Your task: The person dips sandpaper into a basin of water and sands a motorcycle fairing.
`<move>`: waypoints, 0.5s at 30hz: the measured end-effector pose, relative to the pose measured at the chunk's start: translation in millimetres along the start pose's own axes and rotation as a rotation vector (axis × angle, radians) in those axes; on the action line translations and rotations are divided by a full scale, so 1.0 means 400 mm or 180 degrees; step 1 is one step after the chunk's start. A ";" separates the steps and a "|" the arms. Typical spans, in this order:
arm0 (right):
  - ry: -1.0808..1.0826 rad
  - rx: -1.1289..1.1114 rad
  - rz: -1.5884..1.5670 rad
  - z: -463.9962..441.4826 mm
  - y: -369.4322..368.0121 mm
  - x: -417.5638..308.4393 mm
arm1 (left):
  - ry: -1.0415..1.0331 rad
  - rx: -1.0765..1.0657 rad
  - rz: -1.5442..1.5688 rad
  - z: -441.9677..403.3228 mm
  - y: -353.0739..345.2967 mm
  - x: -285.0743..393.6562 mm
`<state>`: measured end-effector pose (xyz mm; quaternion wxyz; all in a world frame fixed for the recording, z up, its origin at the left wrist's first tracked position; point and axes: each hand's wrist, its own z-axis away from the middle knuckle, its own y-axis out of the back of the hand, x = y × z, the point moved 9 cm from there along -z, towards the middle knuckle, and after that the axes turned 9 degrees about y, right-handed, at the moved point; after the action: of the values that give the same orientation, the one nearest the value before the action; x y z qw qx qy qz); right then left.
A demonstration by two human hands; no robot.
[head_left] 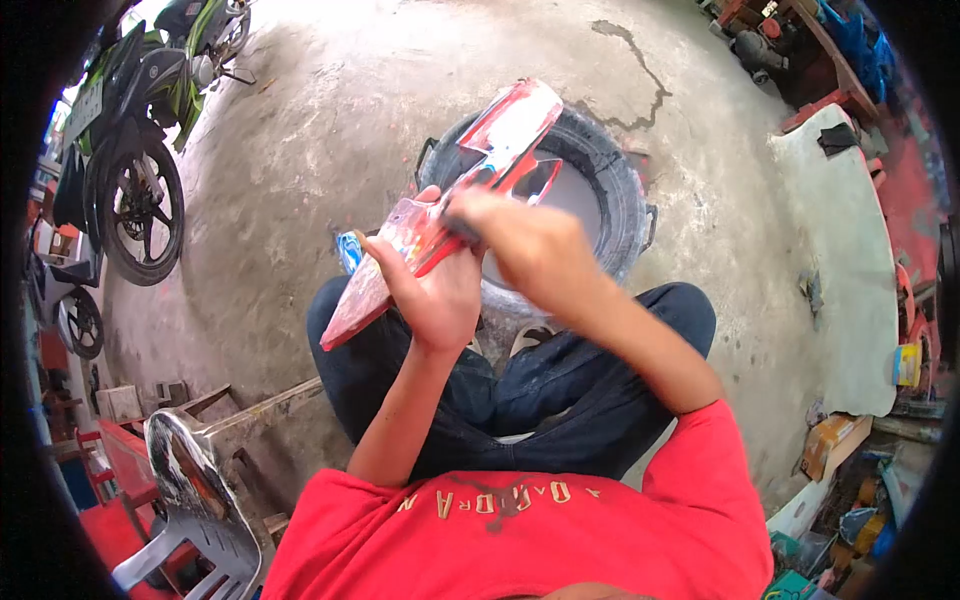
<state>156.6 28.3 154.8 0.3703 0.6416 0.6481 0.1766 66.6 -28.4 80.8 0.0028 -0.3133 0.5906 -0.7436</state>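
A long, pointed motorcycle fairing panel, red with whitish sanded-looking patches, lies slanted across my lap and over a tub. My left hand supports it from below near its lower half, thumb along the near side. Closed on a small dark piece of sandpaper, my right hand presses against the panel's middle; motion blurs it slightly. Beneath the panel's far end stands a round black tub holding greyish water. The tub's near edge is partly hidden by my hands and the panel.
Motorcycles stand at the left on the concrete floor. A grey chair and a worn wooden frame are close at lower left. A blue-and-white packet sits by my left knee. Rightward lies a pale board beside clutter.
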 end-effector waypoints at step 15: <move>-0.0075 0.0086 -0.0001 0.022 -0.037 0.128 | -0.0085 0.0121 -0.0779 -0.010 -0.003 0.011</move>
<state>157.5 73.7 125.4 0.3692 0.6484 0.6462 0.1603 61.7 -26.3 83.5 -0.0741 -0.3927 0.5337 -0.7453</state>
